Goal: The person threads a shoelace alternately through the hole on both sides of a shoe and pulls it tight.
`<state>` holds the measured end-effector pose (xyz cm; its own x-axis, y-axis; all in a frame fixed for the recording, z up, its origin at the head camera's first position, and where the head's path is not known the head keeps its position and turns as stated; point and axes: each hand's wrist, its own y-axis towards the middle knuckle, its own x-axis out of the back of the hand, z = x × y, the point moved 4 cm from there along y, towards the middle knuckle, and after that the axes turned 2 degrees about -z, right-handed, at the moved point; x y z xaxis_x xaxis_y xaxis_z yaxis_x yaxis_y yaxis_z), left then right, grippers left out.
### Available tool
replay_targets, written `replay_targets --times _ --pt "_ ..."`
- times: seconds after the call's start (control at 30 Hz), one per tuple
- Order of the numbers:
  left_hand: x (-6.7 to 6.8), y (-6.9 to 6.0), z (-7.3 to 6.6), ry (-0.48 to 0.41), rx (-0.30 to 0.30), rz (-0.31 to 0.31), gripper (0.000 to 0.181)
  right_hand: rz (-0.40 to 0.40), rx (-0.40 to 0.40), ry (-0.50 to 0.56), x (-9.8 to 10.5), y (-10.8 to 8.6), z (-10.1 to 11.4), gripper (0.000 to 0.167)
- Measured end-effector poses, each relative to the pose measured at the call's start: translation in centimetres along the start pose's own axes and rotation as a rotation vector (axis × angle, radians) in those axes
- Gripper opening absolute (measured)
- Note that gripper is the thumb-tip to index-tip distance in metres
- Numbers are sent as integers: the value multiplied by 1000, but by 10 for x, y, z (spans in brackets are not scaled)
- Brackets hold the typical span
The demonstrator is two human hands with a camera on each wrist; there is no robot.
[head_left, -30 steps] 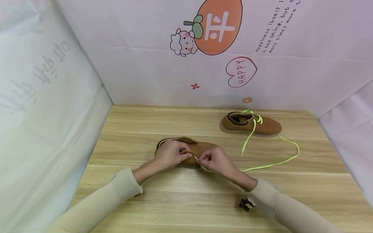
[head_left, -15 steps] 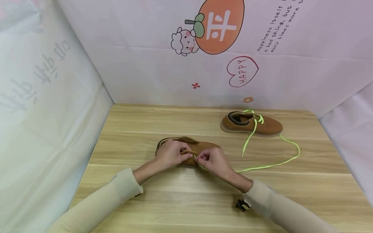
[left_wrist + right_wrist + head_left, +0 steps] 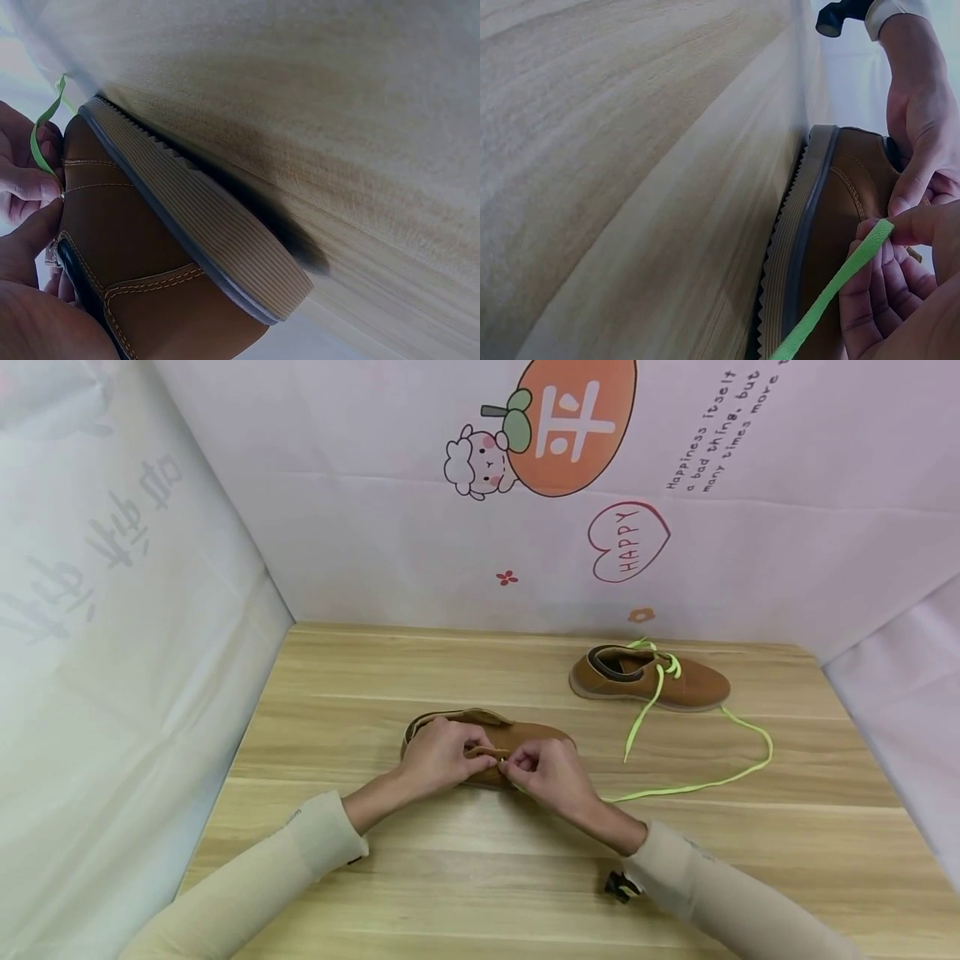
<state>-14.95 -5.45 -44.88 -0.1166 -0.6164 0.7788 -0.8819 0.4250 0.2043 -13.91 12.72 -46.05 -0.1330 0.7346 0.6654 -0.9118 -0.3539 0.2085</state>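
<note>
A brown leather shoe (image 3: pixel 540 735) stands on the table with its toe to the right, its ribbed sole (image 3: pixel 187 202) plain in the left wrist view. My left hand (image 3: pixel 438 758) grips the near lacing flap of this shoe, thumb outside and fingers inside the opening. Close by, my right hand (image 3: pixel 551 777) pinches a yellow-green shoelace (image 3: pixel 832 296) between thumb and forefinger, right at the flap's edge. The two hands' fingertips nearly meet. Fingers hide the eyelet and the lace's tip. From the right hand the lace trails off to the right.
Farther back on the right sits a matching brown shoe (image 3: pixel 693 683) with a yellow-green lace through it, one end hanging down its near side. A pale printed cloth (image 3: pixel 397 543) rises behind the wooden table (image 3: pixel 450 885).
The right hand has shifted slightly left, closer to the left hand and the flap. Less lace shows between the fingertips now. The left hand keeps its hold on the shoe.
</note>
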Motion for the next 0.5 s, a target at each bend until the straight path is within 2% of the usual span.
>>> replay_targets --times 0.33,0.5 --pt "1 -1 -2 0 -57 -31 12 -59 55 -59 2 -1 1 17" --pt "1 -3 -4 28 -139 -61 11 -83 63 -93 3 -1 -1 21"
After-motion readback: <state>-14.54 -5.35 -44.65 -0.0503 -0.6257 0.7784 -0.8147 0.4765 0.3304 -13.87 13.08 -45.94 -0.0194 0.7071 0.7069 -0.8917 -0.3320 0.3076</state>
